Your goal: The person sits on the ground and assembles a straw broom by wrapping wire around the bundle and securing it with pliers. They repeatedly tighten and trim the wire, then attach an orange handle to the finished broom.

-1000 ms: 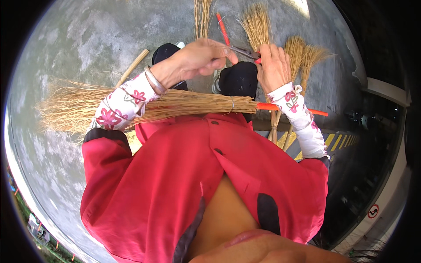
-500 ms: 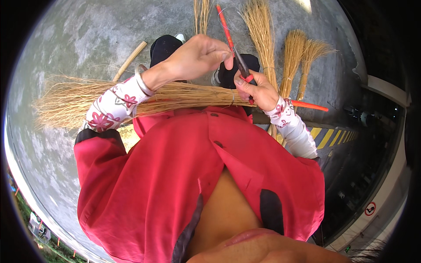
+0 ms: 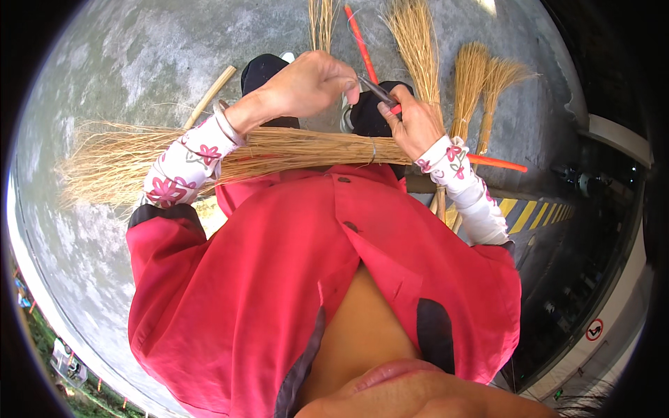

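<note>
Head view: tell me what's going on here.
A person holds pliers in the right hand, with the curled left hand at their tips; whether it pinches anything is too small to tell. A broom with an orange handle lies crosswise before the red jacket. More bristle bundles show past the right hand.

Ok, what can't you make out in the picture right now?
In the head view:
Pliers: handles mostly hidden by the right hand.
Left hand: anything it pinches is too small to tell.
Thin straw bundle: cut off by the top edge.
Orange-red handle: left part hidden behind the right sleeve.
</note>
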Motion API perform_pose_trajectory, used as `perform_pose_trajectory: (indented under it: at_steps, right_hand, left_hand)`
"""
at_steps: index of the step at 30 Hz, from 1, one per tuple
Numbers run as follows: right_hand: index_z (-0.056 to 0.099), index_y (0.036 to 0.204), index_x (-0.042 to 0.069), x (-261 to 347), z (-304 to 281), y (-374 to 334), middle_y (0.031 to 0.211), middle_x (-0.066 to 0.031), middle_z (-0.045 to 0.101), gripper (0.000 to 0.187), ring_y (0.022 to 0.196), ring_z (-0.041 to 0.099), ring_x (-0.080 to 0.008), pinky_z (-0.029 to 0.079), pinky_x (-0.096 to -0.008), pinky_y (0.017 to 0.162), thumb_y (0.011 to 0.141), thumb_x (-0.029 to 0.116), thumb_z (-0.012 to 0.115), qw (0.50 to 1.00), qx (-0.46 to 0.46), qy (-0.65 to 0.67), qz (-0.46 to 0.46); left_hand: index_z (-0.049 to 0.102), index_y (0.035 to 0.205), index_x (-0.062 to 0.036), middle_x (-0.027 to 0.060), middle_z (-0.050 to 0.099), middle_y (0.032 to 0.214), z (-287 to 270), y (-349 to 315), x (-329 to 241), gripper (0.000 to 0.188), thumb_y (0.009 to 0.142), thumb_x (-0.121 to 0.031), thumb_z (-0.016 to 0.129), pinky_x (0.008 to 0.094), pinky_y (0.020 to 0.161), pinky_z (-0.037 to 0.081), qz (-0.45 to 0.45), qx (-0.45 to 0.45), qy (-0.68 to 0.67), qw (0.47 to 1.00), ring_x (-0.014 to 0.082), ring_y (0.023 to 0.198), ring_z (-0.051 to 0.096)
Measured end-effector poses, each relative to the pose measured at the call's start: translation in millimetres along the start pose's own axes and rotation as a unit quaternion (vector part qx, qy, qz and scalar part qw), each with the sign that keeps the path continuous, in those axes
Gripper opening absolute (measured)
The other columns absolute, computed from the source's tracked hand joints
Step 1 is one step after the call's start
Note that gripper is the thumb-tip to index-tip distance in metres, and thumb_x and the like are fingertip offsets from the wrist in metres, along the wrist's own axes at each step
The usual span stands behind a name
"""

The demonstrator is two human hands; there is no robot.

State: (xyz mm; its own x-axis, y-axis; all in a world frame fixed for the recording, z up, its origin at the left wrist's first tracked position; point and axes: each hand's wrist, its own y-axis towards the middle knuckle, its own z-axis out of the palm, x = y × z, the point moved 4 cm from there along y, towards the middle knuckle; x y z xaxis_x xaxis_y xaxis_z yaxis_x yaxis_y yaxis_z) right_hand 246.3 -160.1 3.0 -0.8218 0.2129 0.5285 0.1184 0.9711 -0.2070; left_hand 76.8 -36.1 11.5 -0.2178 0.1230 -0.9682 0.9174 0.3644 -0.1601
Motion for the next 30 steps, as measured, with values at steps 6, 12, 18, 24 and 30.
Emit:
perform_pose_trajectory:
  at_steps: [6, 12, 18, 24, 30]
  right_hand:
    - [0.058, 0.1, 0.006, 6.5, 32.1, -23.6, 0.074, 0.0015, 0.049, 0.024, 0.063, 0.046, -0.0119, 0.041, -0.0302, 0.056, 0.099, 0.03, 0.062, 0.876, 0.166, 0.427, 0.15]
    - [0.044, 0.088, 0.012, 27.8, 37.1, -47.0, 0.071, 0.004, 0.035, 0.024, 0.06, 0.033, -0.0078, 0.03, -0.0262, 0.052, 0.103, 0.026, 0.057, 0.65, 0.309, 0.677, 0.153]
    - [0.059, 0.093, 0.003, -10.2, 53.4, -34.5, 0.063, -0.0024, 0.053, 0.028, 0.054, 0.052, -0.0189, 0.042, -0.0351, 0.052, 0.1, 0.03, 0.058, 0.887, 0.232, 0.359, 0.173]
    - [0.065, 0.094, -0.001, -28.7, 45.9, -24.1, 0.079, -0.0271, 0.066, 0.033, 0.082, 0.065, -0.0459, 0.049, -0.0507, 0.075, 0.093, 0.032, 0.062, 0.985, 0.162, 0.027, 0.05]
    - [0.051, 0.096, 0.008, -22.4, 65.3, -20.8, 0.069, 0.0033, 0.044, 0.023, 0.059, 0.045, -0.0097, 0.043, -0.0283, 0.055, 0.102, 0.028, 0.058, 0.786, 0.302, 0.523, 0.133]
  left_hand:
    - [0.067, 0.091, -0.0041, 0.0154, 0.063, 0.073, -2.4, -6.0, -10.0, 0.01, 0.092, -0.008, 0.058, 0.0398, 0.061, 0.05, 0.151, -0.036, 0.2, 0.967, 0.035, 0.063, 0.06]
    - [0.064, 0.096, -0.0061, 0.0141, 0.066, 0.077, -5.7, -11.0, -7.5, 0.014, 0.083, -0.004, 0.06, 0.0411, 0.058, 0.052, 0.303, -0.06, 0.246, 0.919, 0.0369, 0.067, 0.063]
    - [0.059, 0.084, -0.003, 0.0156, 0.06, 0.066, 10.8, -9.4, 0.8, 0.017, 0.068, 0.003, 0.061, 0.0428, 0.055, 0.049, 0.196, 0.041, 0.389, 0.899, 0.0371, 0.063, 0.061]
    - [0.056, 0.077, -0.0024, 0.0182, 0.059, 0.061, 29.5, -6.9, -1.8, 0.013, 0.067, 0.003, 0.061, 0.0466, 0.056, 0.048, 0.133, 0.086, 0.492, 0.856, 0.0391, 0.062, 0.061]
    - [0.059, 0.084, -0.0046, 0.0123, 0.062, 0.067, 5.9, -4.9, 4.7, 0.004, 0.082, -0.001, 0.06, 0.0445, 0.058, 0.047, 0.161, -0.015, 0.364, 0.917, 0.0371, 0.063, 0.06]
